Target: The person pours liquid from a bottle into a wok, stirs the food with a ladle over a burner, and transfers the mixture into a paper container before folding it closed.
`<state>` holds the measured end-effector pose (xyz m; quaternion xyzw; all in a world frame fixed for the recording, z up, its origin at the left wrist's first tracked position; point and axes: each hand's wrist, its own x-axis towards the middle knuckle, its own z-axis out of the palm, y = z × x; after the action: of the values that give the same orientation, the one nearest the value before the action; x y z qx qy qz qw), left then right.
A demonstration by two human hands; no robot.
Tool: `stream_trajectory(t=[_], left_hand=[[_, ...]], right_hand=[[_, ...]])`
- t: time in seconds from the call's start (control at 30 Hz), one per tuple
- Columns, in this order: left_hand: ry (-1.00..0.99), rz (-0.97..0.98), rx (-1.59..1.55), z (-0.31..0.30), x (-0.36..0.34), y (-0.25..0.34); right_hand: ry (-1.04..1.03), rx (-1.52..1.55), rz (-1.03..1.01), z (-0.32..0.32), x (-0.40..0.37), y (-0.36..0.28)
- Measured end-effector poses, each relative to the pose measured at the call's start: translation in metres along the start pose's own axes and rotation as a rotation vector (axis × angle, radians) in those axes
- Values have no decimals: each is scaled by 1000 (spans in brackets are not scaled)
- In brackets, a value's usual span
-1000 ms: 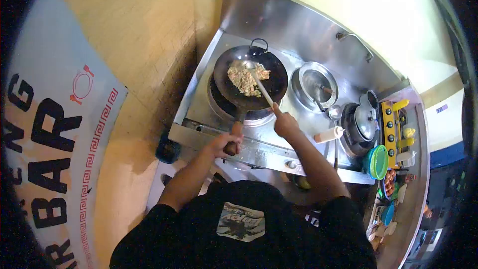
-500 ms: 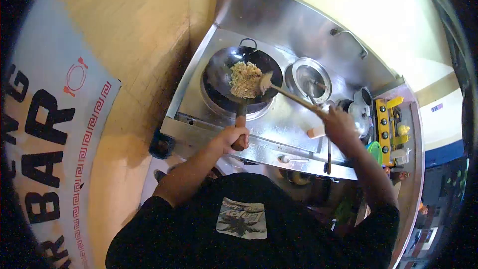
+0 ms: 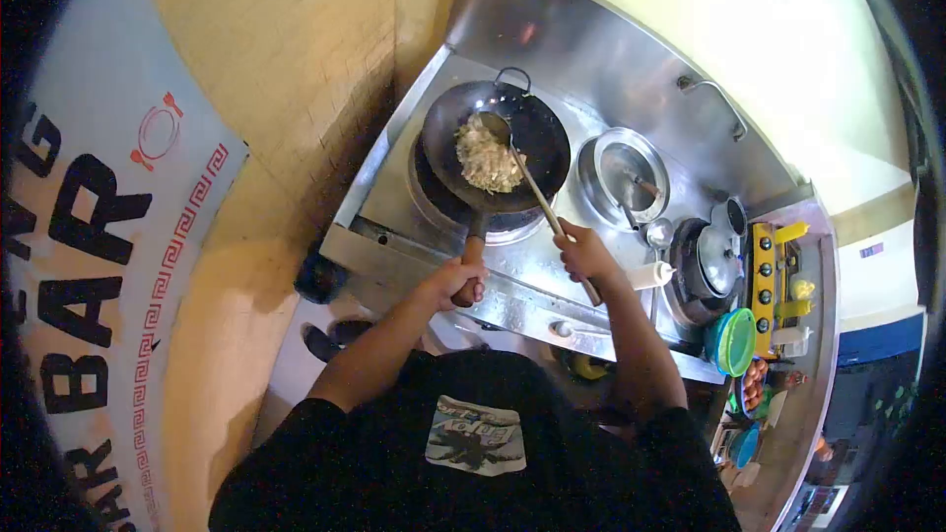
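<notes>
A dark wok (image 3: 544,128) sits over the left burner, its wooden handle (image 3: 473,248) pointing toward me. My left hand (image 3: 455,283) is closed around that handle. In the wok lies a heap of brownish, grainy food (image 3: 488,164) that looks like fried rice. My right hand (image 3: 586,254) grips the long shaft of a ladle (image 3: 532,183). The ladle's round bowl rests at the far side of the food, near the wok's middle.
Right of the wok stands a round metal pot (image 3: 658,160) with a utensil in it. A white squeeze bottle (image 3: 650,276), a lidded pan (image 3: 717,258) and a green basket (image 3: 737,342) are farther right. A steel backsplash (image 3: 591,49) rises behind.
My right hand has moved left and nearer me, swinging the ladle's bowl from the food's right side to its far side. The food has shifted; my left hand stays on the handle.
</notes>
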<state>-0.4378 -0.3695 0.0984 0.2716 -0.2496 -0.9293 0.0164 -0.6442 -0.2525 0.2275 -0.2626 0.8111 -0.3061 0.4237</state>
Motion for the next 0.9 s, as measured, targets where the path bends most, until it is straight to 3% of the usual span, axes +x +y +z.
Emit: stream_trajectory(t=[0.1, 0.17, 0.23, 0.27, 0.3, 0.37, 0.43, 0.5, 0.6, 0.63, 0.7, 0.73, 0.77, 0.83, 0.9], left_hand=[[-22, -4, 76, -13, 15, -7], [-6, 2, 59, -6, 9, 1], [15, -25, 20, -10, 8, -6], [-42, -8, -15, -16, 13, -10], [-99, 16, -47, -22, 18, -12], [-89, -27, -43, -19, 14, -9], [-87, -54, -23, -16, 11, 1], [-51, -58, 26, -17, 7, 9], [-19, -125, -26, 5, -10, -6], [18, -119, -143, 47, -41, 8], [-89, -48, -85, 63, -52, -3], [-92, -39, -78, 60, -46, 4], [-51, -3, -26, 57, -37, 10], [-6, 6, 15, 46, -28, 2], [-4, -54, -63, 37, -14, 5]], right_hand=[[-36, 200, 6, 19, 19, -10], [-69, 37, -5, -2, 25, 9], [199, -743, -646, -18, 6, 41], [103, -845, -372, -23, -22, 18], [100, -848, -367, -20, -23, 9], [182, -987, -131, -9, -16, -7], [252, -927, -189, 7, 28, 4], [184, -897, -322, 31, 43, -3], [135, -1097, -263, 49, -46, -33], [97, -1109, -217, 38, -47, -33], [136, -863, -398, -2, -26, -15], [57, -627, -366, -13, -48, -35], [59, -626, -368, -20, -67, -52], [-92, -128, 115, -28, -102, -69], [-158, -191, 142, -33, -122, -75]])
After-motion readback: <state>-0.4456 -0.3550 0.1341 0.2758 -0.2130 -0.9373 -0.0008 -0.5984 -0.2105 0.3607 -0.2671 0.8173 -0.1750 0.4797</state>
